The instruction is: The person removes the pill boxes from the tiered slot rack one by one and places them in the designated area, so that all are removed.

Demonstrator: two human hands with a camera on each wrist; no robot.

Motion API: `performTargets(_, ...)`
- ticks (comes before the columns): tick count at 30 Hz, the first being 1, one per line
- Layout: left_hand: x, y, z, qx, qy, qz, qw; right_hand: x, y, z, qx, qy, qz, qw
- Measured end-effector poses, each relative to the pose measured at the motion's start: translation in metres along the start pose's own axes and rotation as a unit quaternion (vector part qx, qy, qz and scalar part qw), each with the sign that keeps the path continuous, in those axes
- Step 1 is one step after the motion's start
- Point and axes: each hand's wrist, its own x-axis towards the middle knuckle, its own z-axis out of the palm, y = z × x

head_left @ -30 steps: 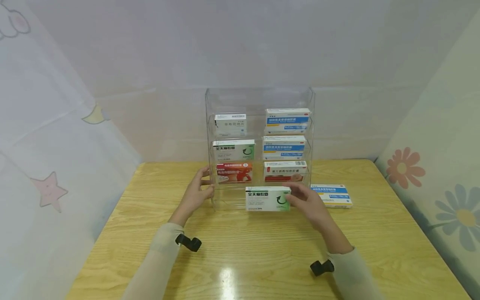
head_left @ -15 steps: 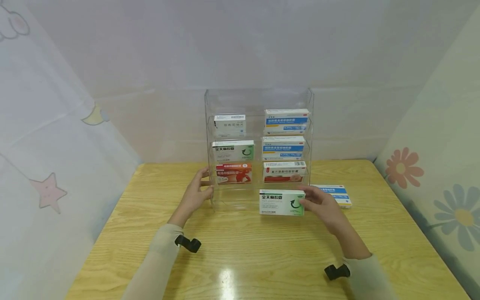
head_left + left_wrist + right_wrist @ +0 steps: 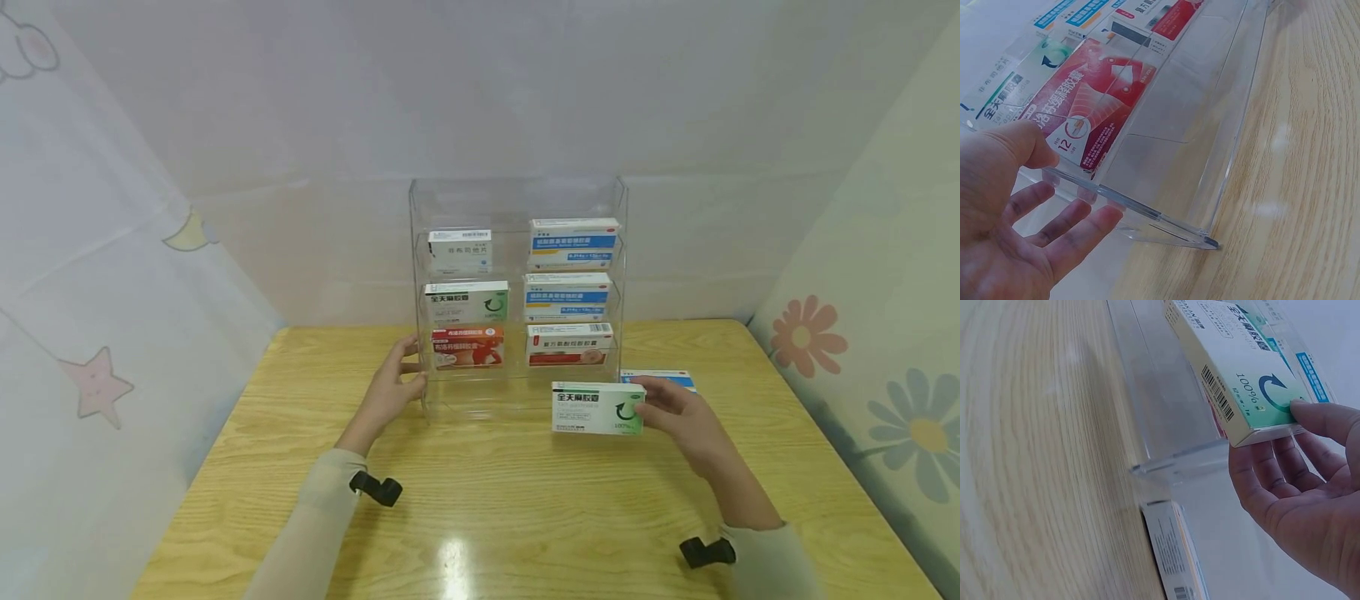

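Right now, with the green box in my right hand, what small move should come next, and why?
Probably lower the green box to the table, near the blue box lying right of the rack. Your right hand pinches the green box in front of the rack, partly past its right edge in the head view, while your left hand holds the rack's other side.

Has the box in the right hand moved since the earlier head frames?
Yes: in the head view, judged against the rack, the box has shifted right and slightly down.
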Motion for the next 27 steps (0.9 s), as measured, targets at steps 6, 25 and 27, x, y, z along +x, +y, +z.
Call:
performTargets(6,0.000,-0.001,-0.001,-0.003,-0.001,0.003,1.0000,-0.005,0.008,-0.014,-0.008,0.001,-0.011,1.000)
performTargets(25,-0.001,-0.002,0.000,-0.001,-0.002,0.003,1.0000,-0.025,0.028,-0.066,-0.010,0.002,0.013,1.000)
performTargets(27,-0.001,-0.001,0.000,-0.001,-0.002,0.003,1.0000,-0.027,0.030,-0.073,-0.006,-0.002,0.014,1.000)
